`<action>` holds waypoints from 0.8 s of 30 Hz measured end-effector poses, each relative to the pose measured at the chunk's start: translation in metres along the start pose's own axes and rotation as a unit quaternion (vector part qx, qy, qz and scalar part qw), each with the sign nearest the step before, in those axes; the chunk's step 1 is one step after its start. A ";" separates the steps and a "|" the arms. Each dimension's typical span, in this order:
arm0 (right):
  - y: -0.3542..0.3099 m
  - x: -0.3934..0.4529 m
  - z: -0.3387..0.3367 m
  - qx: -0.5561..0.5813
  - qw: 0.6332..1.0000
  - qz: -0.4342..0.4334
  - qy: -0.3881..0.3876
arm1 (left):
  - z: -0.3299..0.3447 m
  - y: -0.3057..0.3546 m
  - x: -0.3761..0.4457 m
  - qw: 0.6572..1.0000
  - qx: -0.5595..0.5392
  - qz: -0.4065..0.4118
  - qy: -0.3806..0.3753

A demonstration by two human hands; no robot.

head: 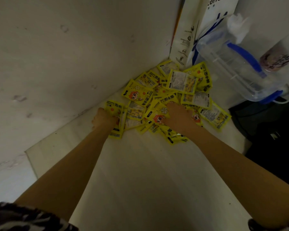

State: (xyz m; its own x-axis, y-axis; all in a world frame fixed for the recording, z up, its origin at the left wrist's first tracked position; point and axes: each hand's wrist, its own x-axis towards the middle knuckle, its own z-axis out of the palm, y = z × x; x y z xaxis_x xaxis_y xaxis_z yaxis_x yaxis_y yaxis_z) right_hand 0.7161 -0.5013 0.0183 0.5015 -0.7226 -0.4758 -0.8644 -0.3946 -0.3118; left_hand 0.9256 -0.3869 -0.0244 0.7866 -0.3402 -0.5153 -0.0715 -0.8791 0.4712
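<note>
While the yellow sachets [182, 82] lie heaped in a corner of the surface [140, 172], the left grip [105, 119] clutches a few and the right grip [178, 115] rests on them, its fingers unreadable, so gathering looks barely begun

There were well over twenty yellow sachets [138, 94] in one heap, too overlapped for an exact count. At the far right stood one clear jug [232, 70] and two white paper bags [183, 34]. On the heap were one left hand [103, 119] and one right hand [178, 114].

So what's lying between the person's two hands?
Overlapping yellow packets fill the gap between the left hand and the right hand, as the head view shows.
</note>
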 end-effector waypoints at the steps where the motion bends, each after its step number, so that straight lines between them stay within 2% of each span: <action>1: 0.000 -0.003 0.001 -0.006 1.000 0.002 0.000 | 0.001 0.000 -0.001 1.000 -0.005 -0.004 0.003; 12: 0.007 -0.022 0.006 0.024 1.000 0.004 0.013 | 0.010 0.003 -0.015 0.999 0.038 -0.017 0.004; 17: 0.010 -0.028 0.007 0.033 0.999 0.005 0.013 | 0.012 0.000 -0.023 0.999 -0.030 -0.040 0.021; 24: 0.018 -0.034 0.007 0.052 0.998 0.007 0.025 | 0.009 0.004 -0.024 1.000 0.015 0.024 0.002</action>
State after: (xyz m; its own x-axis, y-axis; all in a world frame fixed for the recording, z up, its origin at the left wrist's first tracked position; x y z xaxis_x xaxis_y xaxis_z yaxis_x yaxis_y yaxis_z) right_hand 0.6840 -0.4797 0.0228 0.4852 -0.7563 -0.4388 -0.8609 -0.3254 -0.3911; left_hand 0.9006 -0.3847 -0.0166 0.7847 -0.3809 -0.4890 -0.1283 -0.8717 0.4730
